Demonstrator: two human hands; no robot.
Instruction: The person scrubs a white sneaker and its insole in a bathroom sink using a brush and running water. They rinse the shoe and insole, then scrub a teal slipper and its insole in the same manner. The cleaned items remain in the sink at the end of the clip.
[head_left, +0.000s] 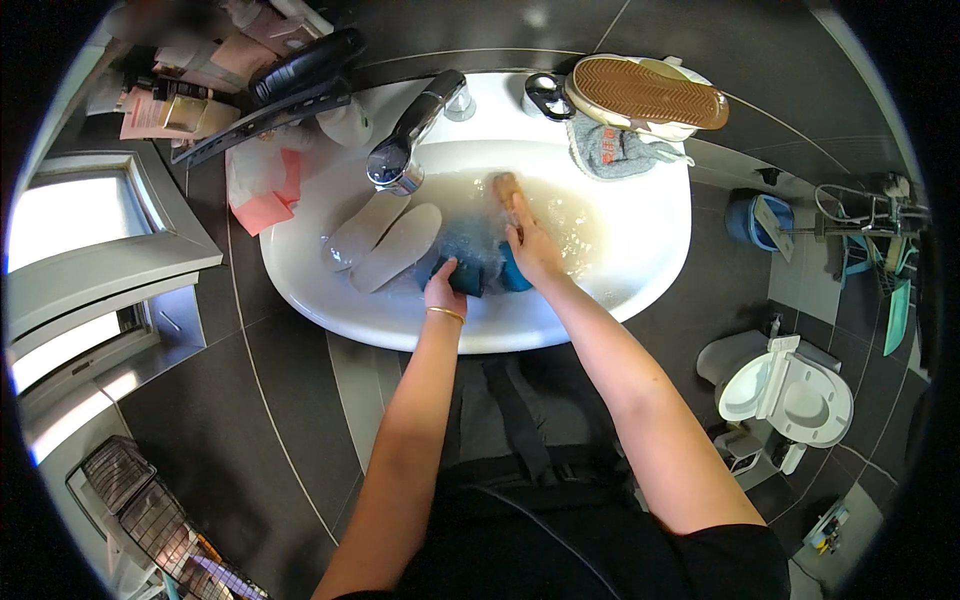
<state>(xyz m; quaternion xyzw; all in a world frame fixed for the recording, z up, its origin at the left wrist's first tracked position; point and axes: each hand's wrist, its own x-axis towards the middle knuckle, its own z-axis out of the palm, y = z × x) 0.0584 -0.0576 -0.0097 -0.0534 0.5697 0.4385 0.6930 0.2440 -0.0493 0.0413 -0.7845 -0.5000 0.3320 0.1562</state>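
Cloudy, foamy water (570,215) lies in the white washbasin (640,280). My left hand (442,287) is closed round the near end of a dark blue-green, shoe-like thing (466,272), partly under water. Splashing hides most of its shape. My right hand (534,247) reaches in from the right, its fingers bent round something I cannot make out beside it. A brown, rounded end (507,187) shows just beyond these fingers. Two pale insoles (397,250) lean side by side in the basin, left of my left hand.
A chrome tap (398,160) reaches over the basin's back left. At the back right, a brown-soled shoe (650,92) lies sole up beside a grey cloth (615,150). Bottles and a pink packet (268,200) crowd the left ledge. A toilet (800,398) stands to the right.
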